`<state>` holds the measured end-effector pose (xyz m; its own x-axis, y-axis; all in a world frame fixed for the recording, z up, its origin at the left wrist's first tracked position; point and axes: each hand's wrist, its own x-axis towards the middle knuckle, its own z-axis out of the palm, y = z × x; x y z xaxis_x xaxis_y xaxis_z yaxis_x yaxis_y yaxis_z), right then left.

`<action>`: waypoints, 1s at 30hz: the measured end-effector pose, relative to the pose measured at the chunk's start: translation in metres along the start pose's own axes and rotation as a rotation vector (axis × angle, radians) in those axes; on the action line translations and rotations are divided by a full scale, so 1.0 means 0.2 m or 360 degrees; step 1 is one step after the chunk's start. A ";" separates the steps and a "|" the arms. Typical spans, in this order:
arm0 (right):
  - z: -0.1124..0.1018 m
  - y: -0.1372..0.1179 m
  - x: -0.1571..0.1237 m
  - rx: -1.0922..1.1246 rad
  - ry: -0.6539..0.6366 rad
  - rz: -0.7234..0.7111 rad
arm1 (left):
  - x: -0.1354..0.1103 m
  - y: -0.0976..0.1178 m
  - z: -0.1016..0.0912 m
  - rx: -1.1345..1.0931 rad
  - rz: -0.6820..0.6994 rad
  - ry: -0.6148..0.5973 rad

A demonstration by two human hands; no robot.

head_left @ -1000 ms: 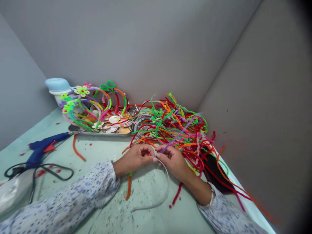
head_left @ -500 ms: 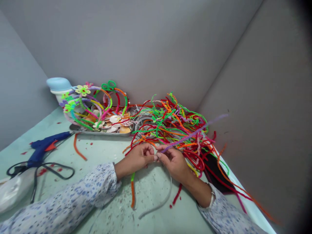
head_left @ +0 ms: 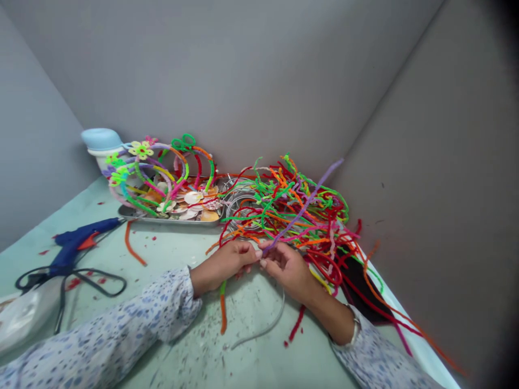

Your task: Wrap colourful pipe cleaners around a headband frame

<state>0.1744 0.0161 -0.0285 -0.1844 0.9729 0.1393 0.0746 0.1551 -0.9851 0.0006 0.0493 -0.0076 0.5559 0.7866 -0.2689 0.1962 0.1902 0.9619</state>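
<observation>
A pale green table [head_left: 170, 308] is bounded by grey walls [head_left: 227, 70] on the far and right sides. A heap of pipe cleaners [head_left: 300, 210] is spread at the far right of the table, overlapping a wire coil [head_left: 239, 208]. A metal tray [head_left: 170, 222] stands beside the coil, loaded with shells [head_left: 193, 198] and pipe-cleaner headbands [head_left: 178, 167]. A glue gun [head_left: 77, 243] and scissors [head_left: 93, 282] are placed at the left.

The right hand [head_left: 290, 273] is closed narrowly on the lower end of a purple pipe cleaner [head_left: 304, 205], which is raised at a slant over the heap, its tip pointing toward the far corner. The left hand [head_left: 225, 265] is nearly closed, its fingertips just beside those of the right hand; whether anything is held by it cannot be told. A thin grey band [head_left: 263, 332] curves from beneath the hands across the table, its upper end hidden. The heap lies just beside the right hand, and the tray stands well beyond both hands.
</observation>
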 end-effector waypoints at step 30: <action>-0.01 0.00 -0.01 -0.0072 0.0094 -0.0007 | -0.01 0.00 0.04 -0.0089 0.0012 0.0055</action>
<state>0.1758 0.0141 -0.0284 -0.1265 0.9804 0.1509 0.1183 0.1660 -0.9790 0.0054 0.0434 -0.0083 0.5289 0.8077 -0.2605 0.1460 0.2158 0.9655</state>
